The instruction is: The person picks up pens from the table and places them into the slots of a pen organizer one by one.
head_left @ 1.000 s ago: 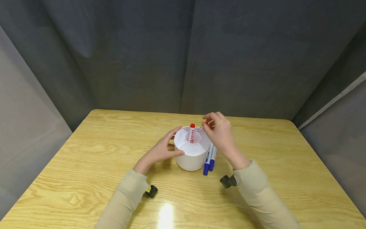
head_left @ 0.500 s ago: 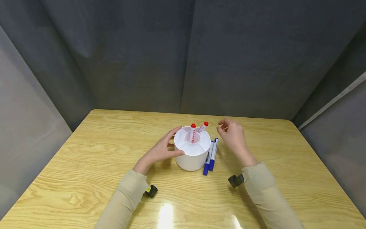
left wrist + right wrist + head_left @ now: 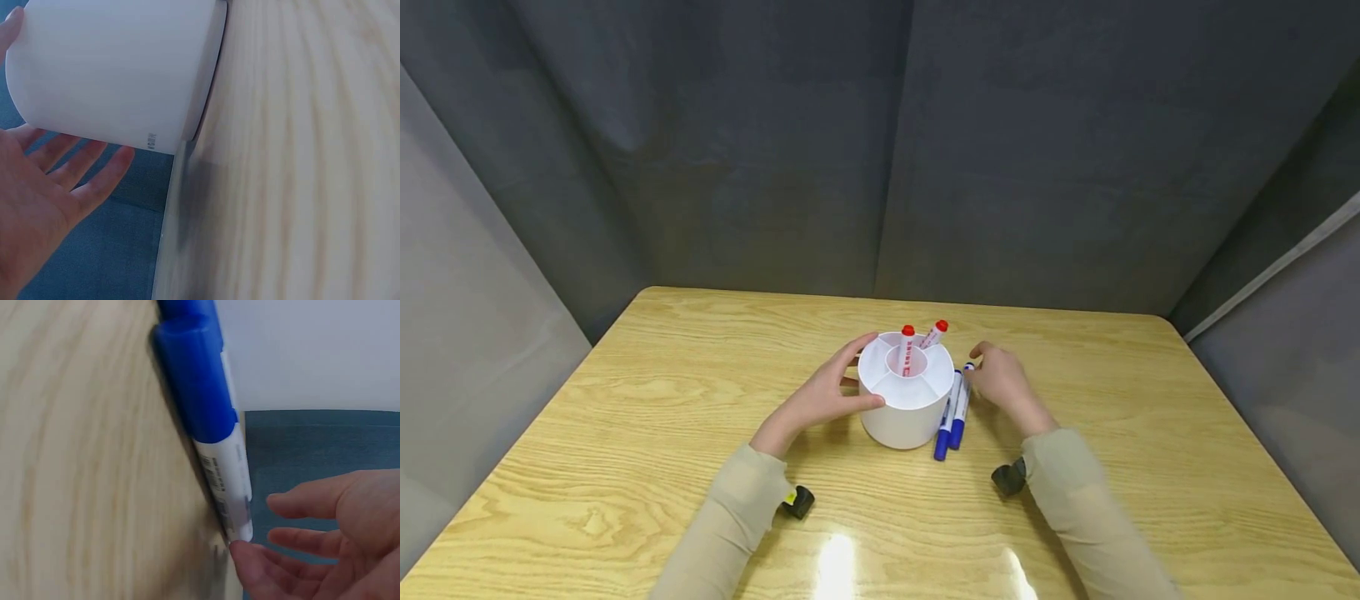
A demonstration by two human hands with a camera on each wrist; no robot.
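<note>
White and smooth, the round pen holder stands near the middle of the head view, on a table of pale yellow wood with a clear grain. Its top is divided into a small round well in the centre and curved compartments around it. One red-capped marker stands upright in the centre well, and a second red-capped marker leans in a compartment at the far side.

The left hand rests against the left wall of the holder, with the thumb at the rim and the fingers spread and nearly straight along the side; in the left wrist view the fingers lie relaxed under the matte white wall, not curled round it.

Two blue-capped markers lie side by side on the table, just right of the holder and touching its base. The right hand is at their far end. In the right wrist view a fingertip touches the white end of one blue-capped marker, while the other fingers are loosely bent and close on nothing.

Grey fabric panels fill the upper part of the frame.
</note>
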